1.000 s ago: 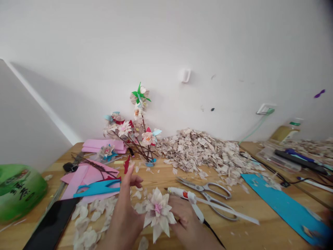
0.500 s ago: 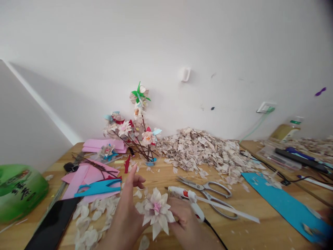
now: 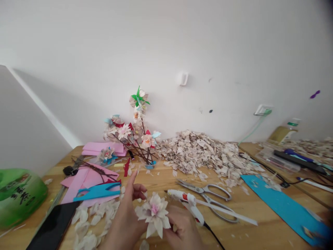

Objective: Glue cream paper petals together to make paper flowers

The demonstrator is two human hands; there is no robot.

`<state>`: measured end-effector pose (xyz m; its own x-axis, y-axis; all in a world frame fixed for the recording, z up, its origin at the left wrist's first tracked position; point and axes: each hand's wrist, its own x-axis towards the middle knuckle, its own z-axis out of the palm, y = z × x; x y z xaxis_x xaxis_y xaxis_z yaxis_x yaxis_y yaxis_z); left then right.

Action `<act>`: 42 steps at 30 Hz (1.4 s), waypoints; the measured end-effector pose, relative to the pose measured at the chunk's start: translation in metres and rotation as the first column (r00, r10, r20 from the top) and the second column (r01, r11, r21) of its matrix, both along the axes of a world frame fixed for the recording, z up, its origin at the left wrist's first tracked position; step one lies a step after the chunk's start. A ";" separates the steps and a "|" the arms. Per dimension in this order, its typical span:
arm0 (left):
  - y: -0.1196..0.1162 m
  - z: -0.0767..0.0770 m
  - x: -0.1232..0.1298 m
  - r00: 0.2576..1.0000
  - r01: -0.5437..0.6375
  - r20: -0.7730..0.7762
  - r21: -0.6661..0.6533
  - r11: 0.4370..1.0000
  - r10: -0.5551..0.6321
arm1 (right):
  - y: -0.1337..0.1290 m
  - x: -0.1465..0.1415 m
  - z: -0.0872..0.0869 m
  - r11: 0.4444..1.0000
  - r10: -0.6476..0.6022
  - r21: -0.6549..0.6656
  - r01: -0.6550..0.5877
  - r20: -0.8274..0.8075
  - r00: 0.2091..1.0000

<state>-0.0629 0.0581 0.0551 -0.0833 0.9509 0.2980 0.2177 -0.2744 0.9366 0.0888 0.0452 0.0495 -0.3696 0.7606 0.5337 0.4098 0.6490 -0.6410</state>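
A pale artificial flower with pointed petals and a pink centre faces up between my hands, near the table's front. My right hand is closed at the flower's lower right, its fingers curled in behind the petals and gripping it from below. On the other side is my left hand, with one finger stretched up and the others loosely bent and apart. Petals cover part of that hand, so any contact there is hard to make out. A white glue gun lies just beyond my right hand, beside metal scissors.
Finished flowers on twigs stand in a small cup at the back. Right of them is a heap of dried petals. Loose petals, a phone and a green package are left; blue felt lies right.
The flower has shifted slightly left and tilted a little between my hands. My left hand's bent fingers have moved slightly. The whole view has dropped a little in the frame.
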 end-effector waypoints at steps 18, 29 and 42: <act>0.011 0.035 -0.072 0.799 0.011 -0.583 -0.234 0.972 -0.150 | 0.020 0.009 -0.002 0.669 -0.219 -0.726 -0.157 -0.395 0.892; 0.007 0.050 -0.078 0.710 0.004 -0.681 -0.252 0.968 -0.180 | -0.001 0.034 -0.022 0.762 0.135 -0.643 -0.076 0.043 0.990; -0.043 -0.043 -0.060 0.283 0.603 -0.801 -0.279 0.747 -0.528 | -0.006 0.045 -0.036 0.788 0.215 -0.615 0.033 0.326 0.921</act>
